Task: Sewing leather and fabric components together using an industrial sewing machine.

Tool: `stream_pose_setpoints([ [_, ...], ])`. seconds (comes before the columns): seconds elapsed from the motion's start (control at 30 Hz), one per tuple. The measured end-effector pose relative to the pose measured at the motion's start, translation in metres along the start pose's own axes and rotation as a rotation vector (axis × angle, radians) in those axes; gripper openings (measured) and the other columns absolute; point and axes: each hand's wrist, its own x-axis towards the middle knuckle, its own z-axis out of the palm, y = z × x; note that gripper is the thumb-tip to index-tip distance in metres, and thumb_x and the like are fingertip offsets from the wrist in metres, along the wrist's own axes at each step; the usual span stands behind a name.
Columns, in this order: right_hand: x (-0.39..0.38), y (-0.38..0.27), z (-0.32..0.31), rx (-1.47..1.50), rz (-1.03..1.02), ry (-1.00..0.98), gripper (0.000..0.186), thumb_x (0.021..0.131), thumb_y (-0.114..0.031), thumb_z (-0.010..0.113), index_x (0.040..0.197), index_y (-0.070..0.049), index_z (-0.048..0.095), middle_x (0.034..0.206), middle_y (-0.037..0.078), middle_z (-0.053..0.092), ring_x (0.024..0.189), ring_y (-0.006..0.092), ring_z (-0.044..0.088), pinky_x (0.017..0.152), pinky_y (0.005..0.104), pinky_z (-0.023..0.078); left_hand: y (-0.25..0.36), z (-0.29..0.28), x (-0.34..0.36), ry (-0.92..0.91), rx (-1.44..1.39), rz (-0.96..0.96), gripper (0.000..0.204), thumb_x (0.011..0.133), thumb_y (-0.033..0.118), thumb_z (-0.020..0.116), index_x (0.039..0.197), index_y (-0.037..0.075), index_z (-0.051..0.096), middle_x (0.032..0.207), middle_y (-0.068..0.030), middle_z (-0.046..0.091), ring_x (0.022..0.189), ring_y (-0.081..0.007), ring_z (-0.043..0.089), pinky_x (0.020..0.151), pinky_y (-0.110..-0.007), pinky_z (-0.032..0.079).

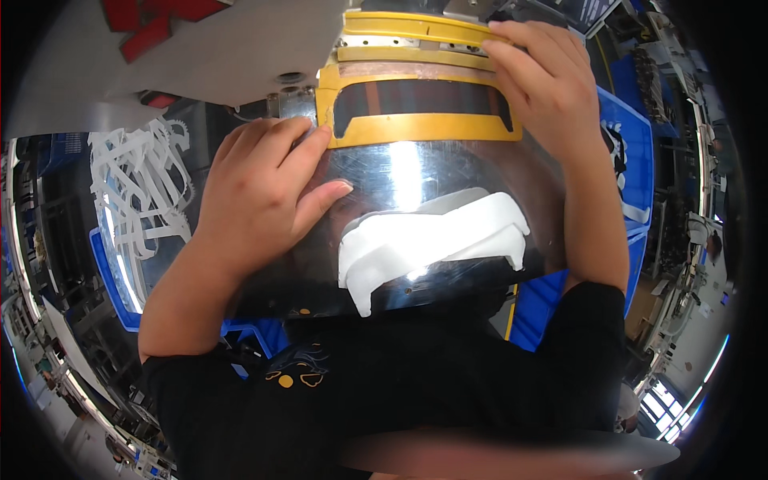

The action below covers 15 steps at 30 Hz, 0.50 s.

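Note:
A yellow template [416,126] with a cut-out over dark striped material lies at the top of the shiny metal plate [480,168], below a hinged yellow bar [408,26]. My left hand [264,188] touches the template's left corner, fingers loosely bent and thumb apart. My right hand [552,96] has outstretched fingertips on the bar's right end; its thumb is hidden. Stacked white shaped pieces [432,236] lie on the plate nearer my body, between both forearms.
A grey machine housing [224,48] with red markings overhangs the upper left. Tangled white scraps [140,176] sit in a blue bin [116,296] on the left. More blue bins [636,160] stand at the right, one holding black and white pieces.

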Motion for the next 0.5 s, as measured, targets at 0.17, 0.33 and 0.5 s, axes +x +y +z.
stream_pose_setpoints([
  [0.17, 0.013, -0.038, -0.037, 0.887, 0.259, -0.474, 0.022, 0.084, -0.007, 0.083, 0.088, -0.005, 0.061, 0.105, 0.012, 0.063, 0.09, 0.0284, 0.067, 0.075, 0.0351, 0.055, -0.002, 0.001, -0.006, -0.01, 0.007, -0.016, 0.055, 0.088, 0.033, 0.088, 0.129, -0.002, 0.076, 0.129, -0.0163, 0.071, 0.117, -0.0365, 0.068, 0.104, -0.047, 0.054],
  [0.33, 0.008, -0.041, -0.026, 0.915, 0.265, -0.593, 0.027, 0.085, -0.009, 0.083, 0.089, -0.005, 0.056, 0.102, 0.011, 0.059, 0.086, 0.0293, 0.064, 0.073, 0.0371, 0.053, -0.003, 0.002, -0.005, -0.007, 0.011, -0.011, 0.055, 0.088, 0.033, 0.088, 0.129, -0.002, 0.076, 0.129, -0.0164, 0.071, 0.117, -0.0363, 0.068, 0.105, -0.047, 0.054],
  [0.5, 0.009, -0.044, -0.01, 0.92, 0.292, -0.406, 0.025, 0.089, -0.016, 0.082, 0.09, -0.003, 0.06, 0.101, 0.013, 0.059, 0.089, 0.0302, 0.064, 0.076, 0.0401, 0.054, -0.002, 0.001, -0.004, -0.013, -0.004, -0.017, 0.054, 0.09, 0.034, 0.087, 0.129, -0.001, 0.076, 0.129, -0.0163, 0.071, 0.117, -0.0364, 0.068, 0.106, -0.048, 0.054],
])
